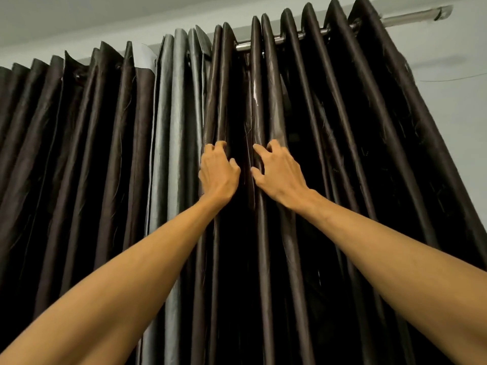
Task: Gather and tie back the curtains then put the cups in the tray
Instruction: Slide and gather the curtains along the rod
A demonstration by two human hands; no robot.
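Note:
Dark brown pleated curtains fill the view, drawn across and hanging from a metal rod (300,36). The left curtain (87,164) has a grey lining fold (176,143) at its inner edge. The right curtain (350,143) runs to the wall on the right. Both my arms reach up to the middle. My left hand (217,175) curls its fingers around a fold at the centre. My right hand (278,172) hooks its fingers into the neighbouring fold just to the right. A dark gap lies between the two hands. No cups or tray are in view.
A pale wall (453,101) shows to the right of the curtains, with a thin wire across it. The ceiling (105,19) is above. The rod's end bracket (444,11) sticks out at the top right.

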